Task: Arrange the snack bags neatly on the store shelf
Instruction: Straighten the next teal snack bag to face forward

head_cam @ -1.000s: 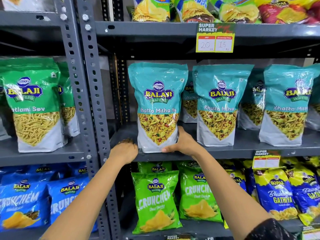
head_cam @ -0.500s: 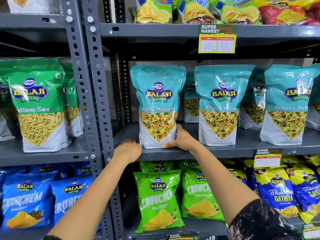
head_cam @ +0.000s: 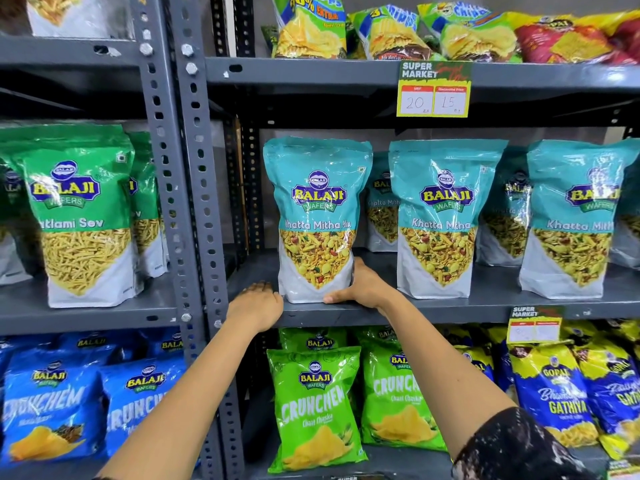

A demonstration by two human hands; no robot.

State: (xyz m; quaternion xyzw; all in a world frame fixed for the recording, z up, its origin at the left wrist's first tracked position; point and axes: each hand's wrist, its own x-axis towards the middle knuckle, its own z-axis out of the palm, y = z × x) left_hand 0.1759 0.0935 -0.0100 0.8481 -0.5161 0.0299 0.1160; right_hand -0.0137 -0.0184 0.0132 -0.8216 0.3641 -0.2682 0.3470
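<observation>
Steadying the leftmost teal Khatta Mitha Mix pouch [head_cam: 317,220] upright at the front left of the grey metal middle shelf [head_cam: 485,308]. Right hand [head_cam: 362,289] cupping its lower right corner, fingers spread along the side and thumb lying under the base. Left hand [head_cam: 256,304] resting just beside the lower left corner, fingers curled narrow, gripping nothing. Squaring-up step looking nearly done; next, probably nudging the base flush with the neighbouring teal pouch [head_cam: 441,220], then letting go gently, guarding against a tip.

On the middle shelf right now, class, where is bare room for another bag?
Bare shelf lies between the grey upright and the held Khatta Mitha bag, by the left hand. Rightward, teal bags crowd closely.
</observation>
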